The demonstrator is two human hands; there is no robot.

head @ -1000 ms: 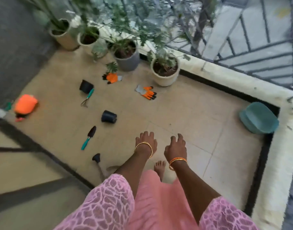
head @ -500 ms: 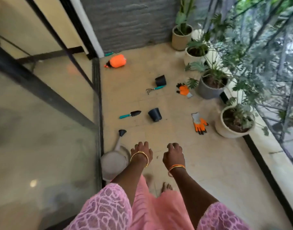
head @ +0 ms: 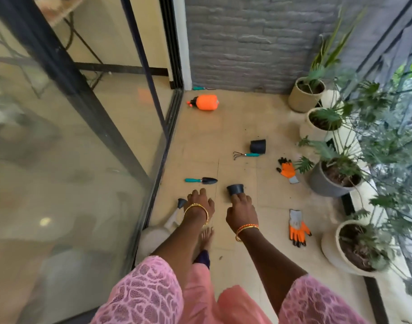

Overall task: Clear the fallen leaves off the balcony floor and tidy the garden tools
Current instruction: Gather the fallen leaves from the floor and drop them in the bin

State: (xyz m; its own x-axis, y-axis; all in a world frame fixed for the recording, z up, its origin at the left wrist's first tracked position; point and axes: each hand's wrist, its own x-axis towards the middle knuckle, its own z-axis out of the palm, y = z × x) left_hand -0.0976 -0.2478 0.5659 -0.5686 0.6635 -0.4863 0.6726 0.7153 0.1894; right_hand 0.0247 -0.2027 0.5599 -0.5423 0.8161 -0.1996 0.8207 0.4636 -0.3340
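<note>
Garden tools lie scattered on the beige balcony floor (head: 242,118). A teal-handled trowel (head: 201,180) and a small black pot (head: 235,188) on its side lie just beyond my hands. Farther off are a hand rake (head: 245,155) and a second black pot (head: 258,146). One orange glove (head: 287,170) lies by the grey planter, another (head: 297,228) nearer on the right. An orange sprayer (head: 206,102) lies near the far wall. My left hand (head: 199,204) and right hand (head: 241,212) hang in front of me, loosely curled and holding nothing.
A glass sliding door (head: 83,160) runs along the left. A white watering can (head: 153,237) sits against it by my left foot. Several potted plants (head: 326,181) line the right edge under the railing. Another teal tool (head: 200,88) lies at the grey brick wall.
My view has swung left from the balcony corner to the door side and the far wall. Both hands stay out in front, holding nothing.
</note>
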